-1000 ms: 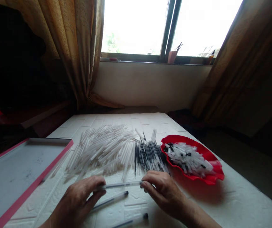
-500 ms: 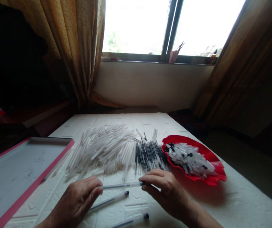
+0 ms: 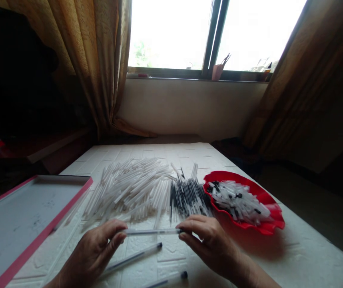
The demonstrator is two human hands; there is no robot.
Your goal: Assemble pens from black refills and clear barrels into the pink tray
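Observation:
My left hand [image 3: 92, 254] and my right hand [image 3: 207, 249] hold a clear pen with a black tip [image 3: 152, 231] level between them, the left at its left end and the right at its black end. Below them, a similar pen [image 3: 132, 258] and a third pen [image 3: 168, 279] lie on the white brick-textured table [image 3: 303, 256]. Beyond my hands is a heap of clear plastic tubes [image 3: 129, 189], and next to it is a bunch of black-tipped refills [image 3: 189, 198]. My right hand is nearest the refills. A red wavy-edged dish [image 3: 228, 175] holds short clear pieces with black bits [image 3: 239, 201].
A shallow tray with a pink rim [image 3: 56, 208] lies at the table's left, overhanging its edge. Behind the table are a pale wall [image 3: 189, 108], a bright window with brown curtains [image 3: 93, 68], and a pink cup of tools [image 3: 218, 72] on the sill.
The pen between my hands now lies level, and my left fingers have risen to its left end. The pen below has swung slightly, its left end farther left.

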